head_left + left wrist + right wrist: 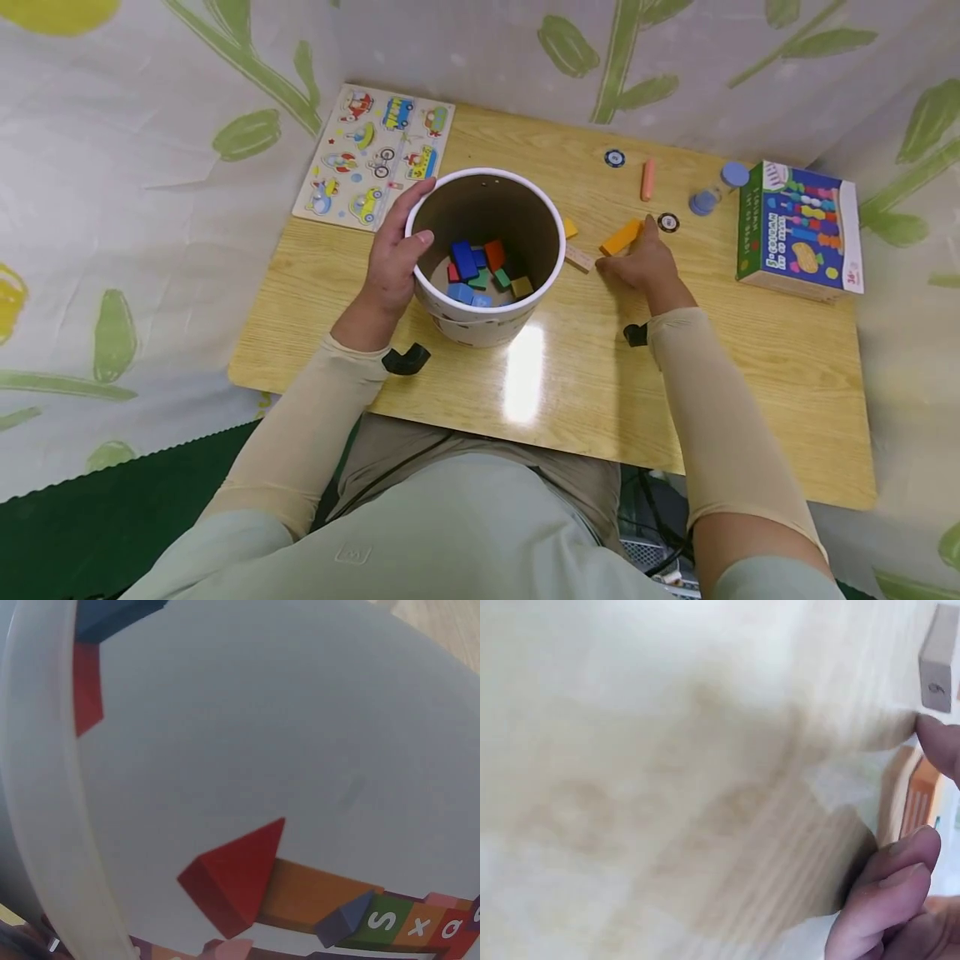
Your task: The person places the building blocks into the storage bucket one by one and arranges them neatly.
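Note:
A white bucket with a printed outside stands on the table, several coloured building blocks lying inside it. My left hand grips its rim from the left, thumb over the edge. The left wrist view is filled by the bucket's printed wall. To the right of the bucket, my right hand reaches down with thumb and fingers spread about an orange block. In the right wrist view that block shows between the thumb and the fingers. A plain wooden block bearing a digit lies near the thumb.
A yellow block lies partly behind the bucket. A picture puzzle board is at the back left. Two round chips, an orange-red stick, a blue-capped small container and a bead-set box lie towards the right.

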{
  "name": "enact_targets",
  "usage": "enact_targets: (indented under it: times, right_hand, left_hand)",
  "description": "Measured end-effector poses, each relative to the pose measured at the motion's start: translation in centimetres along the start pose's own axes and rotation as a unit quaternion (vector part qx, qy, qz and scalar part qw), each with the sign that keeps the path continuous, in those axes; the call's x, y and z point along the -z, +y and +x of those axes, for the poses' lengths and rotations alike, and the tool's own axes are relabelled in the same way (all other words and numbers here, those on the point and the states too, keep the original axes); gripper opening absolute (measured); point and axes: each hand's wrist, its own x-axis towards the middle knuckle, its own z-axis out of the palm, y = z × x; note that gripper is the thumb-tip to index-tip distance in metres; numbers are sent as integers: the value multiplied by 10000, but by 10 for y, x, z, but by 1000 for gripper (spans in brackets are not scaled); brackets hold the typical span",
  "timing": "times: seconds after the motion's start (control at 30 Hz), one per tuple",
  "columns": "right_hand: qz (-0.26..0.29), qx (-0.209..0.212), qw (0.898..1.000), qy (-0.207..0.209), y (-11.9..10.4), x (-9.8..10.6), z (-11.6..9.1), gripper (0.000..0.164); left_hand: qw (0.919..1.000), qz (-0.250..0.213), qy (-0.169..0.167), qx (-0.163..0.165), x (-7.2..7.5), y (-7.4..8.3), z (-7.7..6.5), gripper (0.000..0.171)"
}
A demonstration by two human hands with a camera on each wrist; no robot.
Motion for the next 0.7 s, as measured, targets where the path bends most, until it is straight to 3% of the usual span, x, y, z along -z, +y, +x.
enact_targets:
  times: [0.13, 0.3, 0.43, 0.53, 0.7]
  right_hand:
    - [-120, -17, 9999, 89, 2, 0, 5, 113]
    - [62, -105, 9993, 349, 5, -3, 2, 110]
    - [256, -28, 9988, 407, -4, 6, -12, 110]
    - [409, 232, 9983, 332, -30, 28, -34, 109]
    - [731, 1292, 9889, 5, -100, 66, -97, 103]
  left_hand:
    - [10000, -3, -5, -11, 3, -6, 1, 60]
    - [10000, -35, 39, -23, 8, -26, 3, 62]
    - [9999, -46, 102, 43, 4, -17, 2, 61]
    - [9999, -3, 115, 57, 0, -4, 0, 61]
    - [9999, 23, 25, -96, 1, -4, 2, 60]
